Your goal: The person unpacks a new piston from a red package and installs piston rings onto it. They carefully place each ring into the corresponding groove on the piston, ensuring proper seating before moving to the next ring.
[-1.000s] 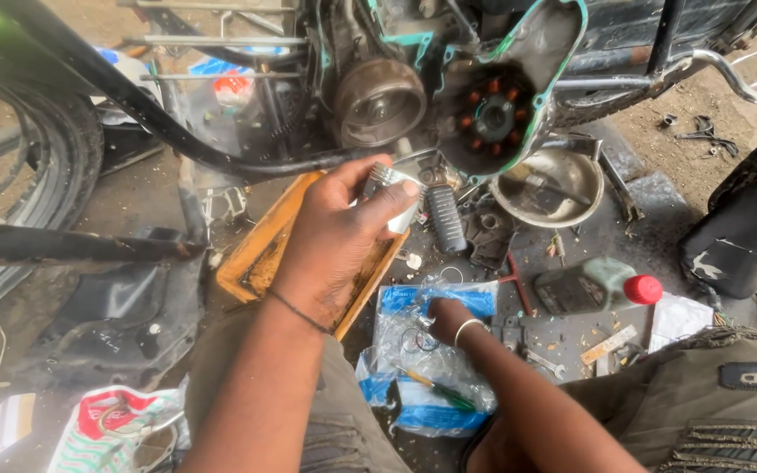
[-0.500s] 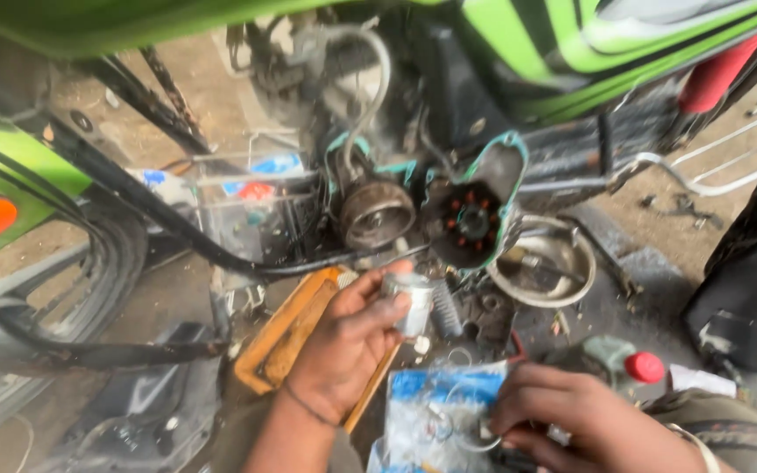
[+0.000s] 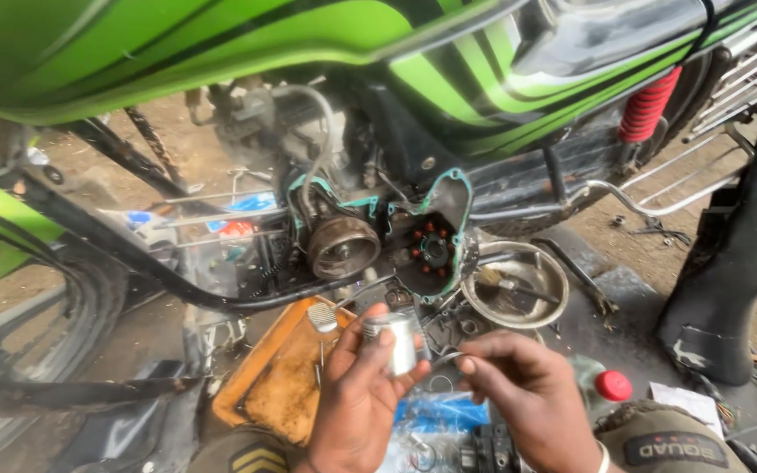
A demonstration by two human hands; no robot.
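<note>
My left hand (image 3: 357,398) holds a short silver metal cylinder (image 3: 395,340), like a piston, upright between thumb and fingers. My right hand (image 3: 523,394) pinches a thin wire ring (image 3: 445,357) just to the right of the cylinder, almost touching it. Both hands sit low in the middle of the view, in front of a green motorcycle (image 3: 221,52) with its engine side open: a round brown rotor (image 3: 342,247) and a dark housing with a teal gasket (image 3: 431,250).
An orange tray (image 3: 278,377) lies on the ground left of my hands. A metal bowl (image 3: 514,285) with a brush stands to the right, a red-capped bottle (image 3: 611,385) nearer me. Blue plastic packets (image 3: 431,416) lie beneath my hands. A front wheel (image 3: 37,350) is at left.
The view has tilted up toward the motorcycle. My left hand has lifted the cylinder off the tray area. My right hand has come up from the blue packets with the wire ring.
</note>
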